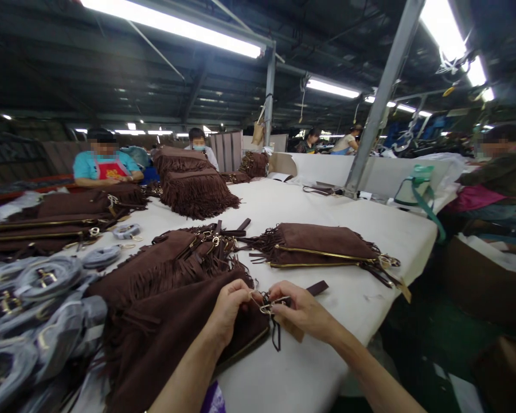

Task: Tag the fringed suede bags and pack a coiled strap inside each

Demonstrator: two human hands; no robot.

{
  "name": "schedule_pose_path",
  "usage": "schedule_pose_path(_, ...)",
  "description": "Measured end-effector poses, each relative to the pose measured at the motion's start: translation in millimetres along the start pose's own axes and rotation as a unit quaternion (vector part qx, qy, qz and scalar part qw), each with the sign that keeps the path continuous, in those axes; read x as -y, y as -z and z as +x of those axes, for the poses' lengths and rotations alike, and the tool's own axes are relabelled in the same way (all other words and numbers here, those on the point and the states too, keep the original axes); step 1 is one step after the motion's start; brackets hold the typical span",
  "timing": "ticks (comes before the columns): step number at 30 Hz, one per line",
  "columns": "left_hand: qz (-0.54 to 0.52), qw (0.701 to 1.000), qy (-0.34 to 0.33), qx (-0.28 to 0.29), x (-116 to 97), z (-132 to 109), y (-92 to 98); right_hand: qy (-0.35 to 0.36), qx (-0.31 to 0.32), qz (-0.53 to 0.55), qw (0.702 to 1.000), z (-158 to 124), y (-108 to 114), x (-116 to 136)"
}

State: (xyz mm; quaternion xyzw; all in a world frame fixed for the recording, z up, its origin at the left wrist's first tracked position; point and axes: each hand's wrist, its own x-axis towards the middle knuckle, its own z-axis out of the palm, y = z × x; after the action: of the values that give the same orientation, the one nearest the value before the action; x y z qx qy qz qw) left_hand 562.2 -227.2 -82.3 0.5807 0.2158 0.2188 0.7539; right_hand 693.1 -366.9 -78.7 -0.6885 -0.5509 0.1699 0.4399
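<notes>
My left hand is closed in a pinch on what looks like a thin string, at the edge of a brown fringed bag. Close beside it, my right hand is closed around a gold-coloured metal clasp and the dark strap it belongs to. A dark strap end sticks out past my right hand, and a brown paper tag hangs below it. Thin dark laces dangle under the clasp. My fingers hide part of the string and the clasp.
More brown bags lie about: one with gold zips to the right, a fringed stack behind. Wrapped coiled straps crowd the left. A metal post rises from the white table. A co-worker sits across at left.
</notes>
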Motion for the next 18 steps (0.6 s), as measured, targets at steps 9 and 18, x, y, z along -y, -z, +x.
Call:
schedule_pose_path(9, -0.053, 0.998, 0.021, 0.007, -6, -6, -0.4, -0.079, -0.046, -0.262, 0.961, -44, -11, -8)
schedule_pose_path(18, -0.054, 0.992, -0.047, 0.106, -11, -13, -3.2, 0.022, -0.076, -0.071, 0.994, -23, 6, 25)
